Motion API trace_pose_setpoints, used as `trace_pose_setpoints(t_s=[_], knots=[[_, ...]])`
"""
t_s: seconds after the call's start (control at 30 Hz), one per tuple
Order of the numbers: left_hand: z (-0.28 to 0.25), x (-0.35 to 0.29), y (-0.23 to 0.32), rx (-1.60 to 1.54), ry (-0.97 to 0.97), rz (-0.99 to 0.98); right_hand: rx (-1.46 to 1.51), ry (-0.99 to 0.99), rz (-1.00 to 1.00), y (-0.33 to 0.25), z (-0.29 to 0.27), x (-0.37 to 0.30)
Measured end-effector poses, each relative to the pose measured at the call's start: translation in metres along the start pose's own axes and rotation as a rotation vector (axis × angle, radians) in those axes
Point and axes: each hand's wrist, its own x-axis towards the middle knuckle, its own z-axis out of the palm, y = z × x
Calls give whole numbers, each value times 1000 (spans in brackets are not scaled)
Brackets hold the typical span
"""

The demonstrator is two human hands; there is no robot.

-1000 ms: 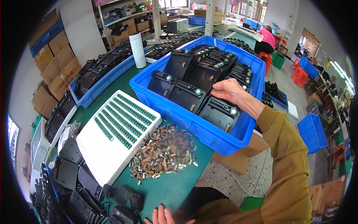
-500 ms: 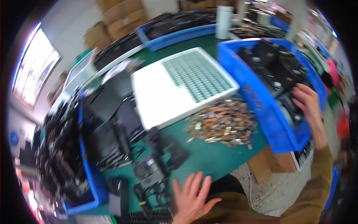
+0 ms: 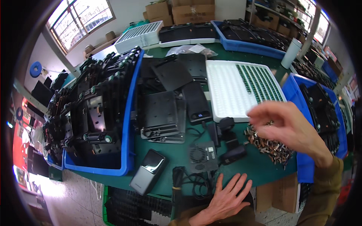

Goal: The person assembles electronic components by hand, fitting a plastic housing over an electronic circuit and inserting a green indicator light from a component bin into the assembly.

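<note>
My left hand (image 3: 230,197) lies with its fingers spread at the near edge of the green table, beside a coiled black cable (image 3: 198,184). Raised over a heap of small metal pieces (image 3: 269,148) is my right hand (image 3: 288,126). Its fingers look curved but are smeared by motion, so whether they hold anything is unclear. Just behind it stands a white tray (image 3: 226,96) with rows of small green-and-dark parts filling its right portion. A dark grey box with a round grille (image 3: 201,156) and a black strapped device (image 3: 232,147) lie ahead of my left hand.
Blue bins holding black plastic parts stand at the left (image 3: 128,150) and right (image 3: 305,165). Flat black trays (image 3: 160,113) and a power bank (image 3: 149,171) lie between. A white cylinder (image 3: 291,52) stands at the back right. Below the edge is an open cardboard box (image 3: 277,194).
My right hand has moved from the right blue bin to above the metal pieces. My left hand remains spread near the table edge. The view has swung left and steadied.
</note>
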Motion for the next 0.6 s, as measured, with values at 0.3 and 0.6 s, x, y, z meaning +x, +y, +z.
trace_pose_setpoints(t_s=[0.3,0.6], knots=[[7,-1,1,-45,27,7,-125,73,-12,48,57,211],[17,-6,-6,-73,20,18,-431,169,39,50,92,301]])
